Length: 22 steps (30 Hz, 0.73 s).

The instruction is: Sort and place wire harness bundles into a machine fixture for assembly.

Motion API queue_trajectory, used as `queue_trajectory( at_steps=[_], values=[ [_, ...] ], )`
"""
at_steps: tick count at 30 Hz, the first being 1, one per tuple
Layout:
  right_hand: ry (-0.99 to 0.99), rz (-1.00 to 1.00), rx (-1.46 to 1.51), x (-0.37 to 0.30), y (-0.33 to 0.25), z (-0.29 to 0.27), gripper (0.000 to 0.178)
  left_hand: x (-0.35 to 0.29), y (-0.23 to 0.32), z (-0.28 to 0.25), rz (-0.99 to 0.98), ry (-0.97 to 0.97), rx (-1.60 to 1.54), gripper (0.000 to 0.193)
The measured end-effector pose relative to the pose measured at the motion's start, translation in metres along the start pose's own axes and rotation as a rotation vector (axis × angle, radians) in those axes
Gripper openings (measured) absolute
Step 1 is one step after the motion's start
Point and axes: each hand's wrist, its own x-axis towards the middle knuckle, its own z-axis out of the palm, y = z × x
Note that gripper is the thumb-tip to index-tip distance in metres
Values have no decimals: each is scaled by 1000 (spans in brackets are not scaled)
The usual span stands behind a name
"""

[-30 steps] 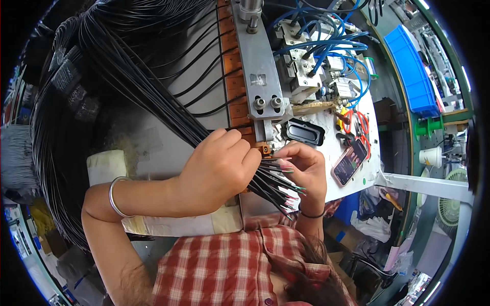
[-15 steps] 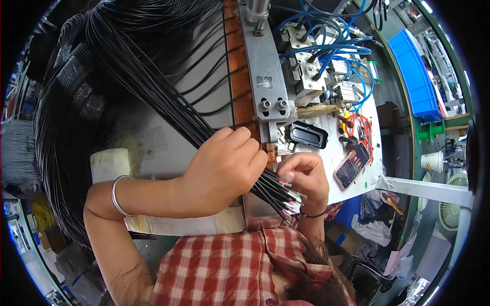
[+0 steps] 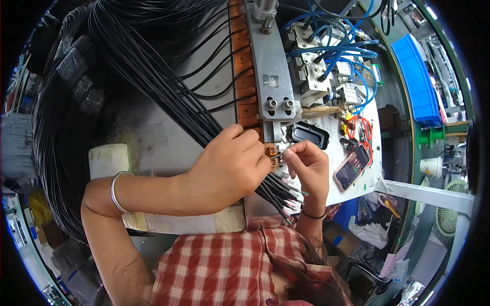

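Note:
My left hand is closed around a thick bundle of black cables. Their cut ends, with pink, white and green wire tips, stick out below its fingers. Thumb and forefinger of my right hand pinch what looks like the end of one black cable, beside a small orange block; the fingertips largely hide it. That block sits at the near end of an orange fixture strip, under a steel press bar. Single black cables run into the strip from the left.
Right of the press are valve blocks with blue air hoses, a black oval tray, red-handled scissors and a phone. A blue bin stands farther right. A padded bar lines the table's near edge.
My right hand has moved up from the cable ends to the small orange block, its fingers now pinched there. My left hand still grips the bundle, nearly in place. The view has shifted slightly.

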Motion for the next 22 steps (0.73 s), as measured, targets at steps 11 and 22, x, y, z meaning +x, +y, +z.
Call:
queue_trajectory(
  at_steps=[11, 22],
  values=[
    [-175, 305, 153, 5, -5, -10, 11, 0, 0, 6, -27, -65, 48, 11],
    [-226, 271, 28, 8, -6, -12, 13, -1, 3, 0, -35, -106, 101, 22]
  ],
)
